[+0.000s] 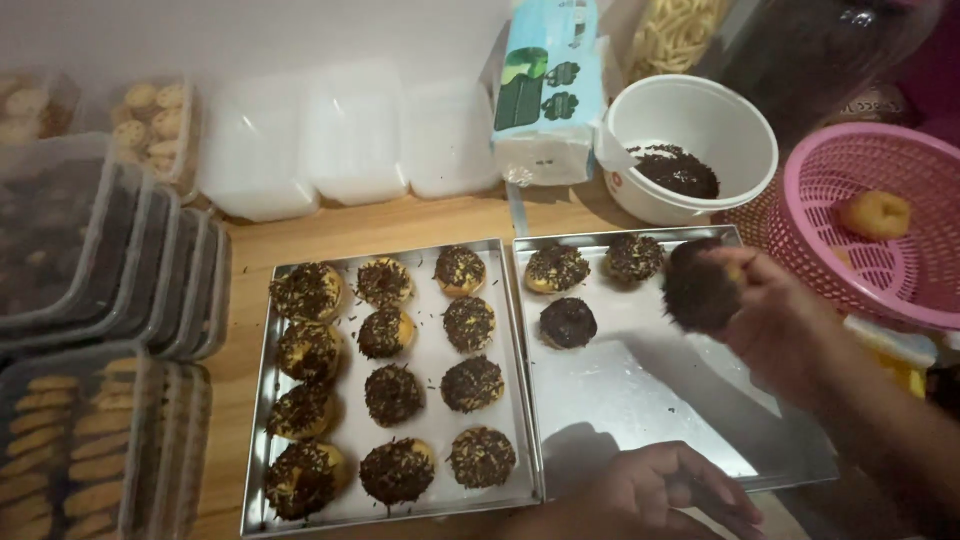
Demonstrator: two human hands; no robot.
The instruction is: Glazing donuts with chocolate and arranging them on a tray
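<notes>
Head view shows the wooden counter (400, 228) carrying two steel trays side by side. Left of the grip, the left tray (262, 420) is full of sprinkle-coated doughnuts (392, 393); directly below the grip, the right tray (640, 400) holds only three. Behind the grip sits a white bowl of chocolate sprinkles (690, 150), and to its right a pink basket (880, 200) with one plain doughnut (874, 214). The right hand (775, 310) is closed around a chocolate-covered doughnut (700, 288), held above the right tray. The left hand (665, 490) rests loosely curled on that tray's near edge, holding nothing. Sticky glaze could smear the fingers, or loose sprinkles could scatter if the doughnut tilts. Lighting is dim; stacked clear biscuit boxes (90, 300) stand far left.
</notes>
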